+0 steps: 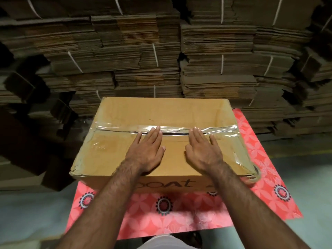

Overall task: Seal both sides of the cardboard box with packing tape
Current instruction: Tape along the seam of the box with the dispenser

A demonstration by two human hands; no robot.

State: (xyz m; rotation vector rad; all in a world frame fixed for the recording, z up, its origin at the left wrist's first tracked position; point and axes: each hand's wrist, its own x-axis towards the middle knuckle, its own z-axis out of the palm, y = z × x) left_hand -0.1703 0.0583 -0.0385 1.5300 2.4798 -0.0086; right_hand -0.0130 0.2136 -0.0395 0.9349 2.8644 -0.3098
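Observation:
A brown cardboard box [161,114] sits closed on a red patterned cloth [179,218]. A strip of clear packing tape [122,128] runs left to right along the box's top centre seam. My left hand [146,150] lies flat on the near flap, fingers straight, fingertips touching the tape. My right hand [203,150] lies flat beside it, fingertips also on the tape. More clear tape [242,159] covers the box's near right corner. No tape roll is in view.
Tall stacks of flattened cardboard [161,51], bundled with white straps, fill the whole background right behind the box. Dark folded boxes [27,141] lie at the left. Grey floor [305,177] shows at both sides of the cloth.

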